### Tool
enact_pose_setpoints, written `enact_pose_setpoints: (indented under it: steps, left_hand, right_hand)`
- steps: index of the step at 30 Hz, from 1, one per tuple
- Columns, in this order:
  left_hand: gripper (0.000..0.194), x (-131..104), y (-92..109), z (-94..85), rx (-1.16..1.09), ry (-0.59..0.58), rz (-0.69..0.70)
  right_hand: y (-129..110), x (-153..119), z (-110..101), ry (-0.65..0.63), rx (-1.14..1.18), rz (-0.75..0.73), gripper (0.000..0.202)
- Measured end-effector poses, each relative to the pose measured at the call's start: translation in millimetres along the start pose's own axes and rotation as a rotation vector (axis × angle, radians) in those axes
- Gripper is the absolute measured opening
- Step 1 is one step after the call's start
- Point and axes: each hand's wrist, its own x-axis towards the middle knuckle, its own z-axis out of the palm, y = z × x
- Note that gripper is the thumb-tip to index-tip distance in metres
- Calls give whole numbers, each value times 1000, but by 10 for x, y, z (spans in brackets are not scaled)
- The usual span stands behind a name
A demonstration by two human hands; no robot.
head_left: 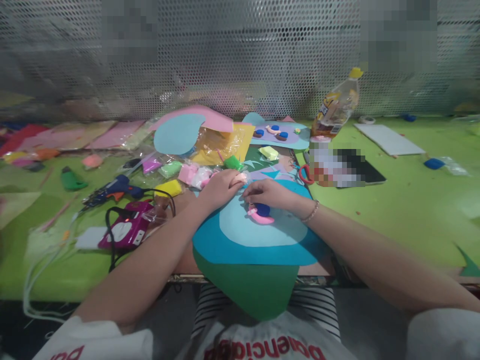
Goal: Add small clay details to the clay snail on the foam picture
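My left hand (pixel 222 188) is closed at the top of the paper, its fingers on a small pale pink lump of clay (pixel 240 178) in clear wrapping. My right hand (pixel 270 193) has its fingers curled together just right of it; anything in them is too small to make out. Below the right hand, a shape of pink clay (pixel 262 218) with blue clay (pixel 262 208) above it lies on a light blue paper cutout (pixel 240 225). That cutout rests on a darker blue sheet (pixel 213 247), over a green sheet (pixel 251 285) that overhangs the table edge.
At left lie a glue gun (pixel 122 189), a magenta device (pixel 129 227) with cables and several wrapped clay packets (pixel 168 188). Red-handled scissors (pixel 306 175), a phone-like dark slab (pixel 369 172) and a tilted bottle (pixel 335 110) are at right. A finished-looking decorated sheet (pixel 300 142) lies behind.
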Motion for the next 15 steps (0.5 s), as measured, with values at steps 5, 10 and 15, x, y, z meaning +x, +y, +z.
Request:
enact_pose_setpoints:
  steps: [5,10,15]
  left_hand:
    - [20,2,-3,0,-3,-4,0]
    - [19,3,-7,4,-3,-8,-9]
    - [22,5,-1,-2,-6,0,-1]
  right_hand:
    - [52,11,-10,4,-78,-51,10]
    - [17,9,-8,-11,-102,-33,13]
    - [-18,21,-31,-49,-309,-116,20]
